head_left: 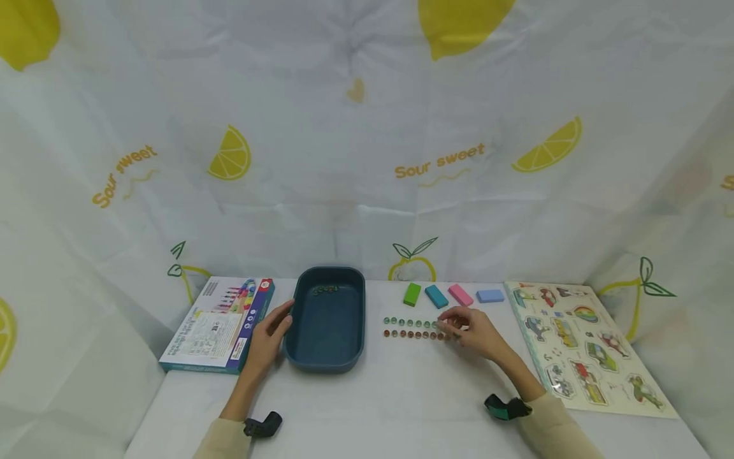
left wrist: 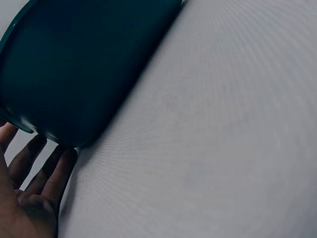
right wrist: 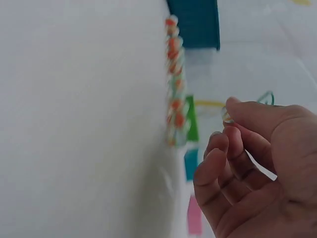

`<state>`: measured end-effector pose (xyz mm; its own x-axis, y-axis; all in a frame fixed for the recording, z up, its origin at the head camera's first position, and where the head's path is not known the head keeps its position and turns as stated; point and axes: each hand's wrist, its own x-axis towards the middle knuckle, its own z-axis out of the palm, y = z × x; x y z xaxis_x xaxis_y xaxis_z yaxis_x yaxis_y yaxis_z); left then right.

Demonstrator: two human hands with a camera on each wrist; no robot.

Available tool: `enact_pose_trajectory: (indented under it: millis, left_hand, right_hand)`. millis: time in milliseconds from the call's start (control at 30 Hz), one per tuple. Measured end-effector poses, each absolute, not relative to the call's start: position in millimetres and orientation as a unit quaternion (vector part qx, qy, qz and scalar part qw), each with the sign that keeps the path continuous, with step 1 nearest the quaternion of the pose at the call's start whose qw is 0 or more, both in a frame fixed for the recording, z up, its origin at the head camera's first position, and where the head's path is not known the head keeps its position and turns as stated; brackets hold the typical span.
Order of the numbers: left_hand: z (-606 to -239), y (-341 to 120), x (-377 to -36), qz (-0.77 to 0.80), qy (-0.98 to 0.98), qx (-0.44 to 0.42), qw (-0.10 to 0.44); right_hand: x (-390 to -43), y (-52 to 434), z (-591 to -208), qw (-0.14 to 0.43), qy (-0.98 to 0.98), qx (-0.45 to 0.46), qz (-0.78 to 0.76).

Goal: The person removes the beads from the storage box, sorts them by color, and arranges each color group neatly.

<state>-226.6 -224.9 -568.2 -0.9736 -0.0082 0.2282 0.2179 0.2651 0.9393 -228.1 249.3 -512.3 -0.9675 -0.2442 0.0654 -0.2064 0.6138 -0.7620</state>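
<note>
My left hand (head_left: 266,339) rests against the left side of a dark blue bin (head_left: 324,366), its extended fingers (left wrist: 58,173) touching the outer wall. Inside the bin, several small marbles (head_left: 325,290) lie at the far end. To the right of it, two rows of glass marbles run side by side on the table: greenish marbles (head_left: 402,322) behind, orange-brown marbles (head_left: 410,335) in front. At the right end of these rows is my right hand (head_left: 473,330). Between its thumb and index finger it pinches a small clear marble (right wrist: 227,116).
Behind the rows lie a green block (head_left: 411,294), a teal block (head_left: 436,296), a pink block (head_left: 460,294) and a blue block (head_left: 490,296). A flat box (head_left: 206,331) sits left of the bin, and a picture puzzle board (head_left: 579,344) at the right. A lemon-print curtain (head_left: 321,210) hangs behind the table.
</note>
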Motion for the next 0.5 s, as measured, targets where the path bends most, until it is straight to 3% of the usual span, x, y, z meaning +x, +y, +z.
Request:
enact_pose_trajectory:
  millis: [333, 500]
  left_hand:
    - [-564.5, -228.0, -227.2, -0.600, -0.791, -0.068, 0.099]
    - [-566.3, -228.2, -227.2, -0.607, -0.784, -0.079, 0.097]
  right_hand:
    - [-211.7, 280.1, -531.7, -0.020, 0.928, -0.139, -0.345]
    - [-213.7, 279.1, -535.0, -0.006, 0.934, -0.141, -0.329]
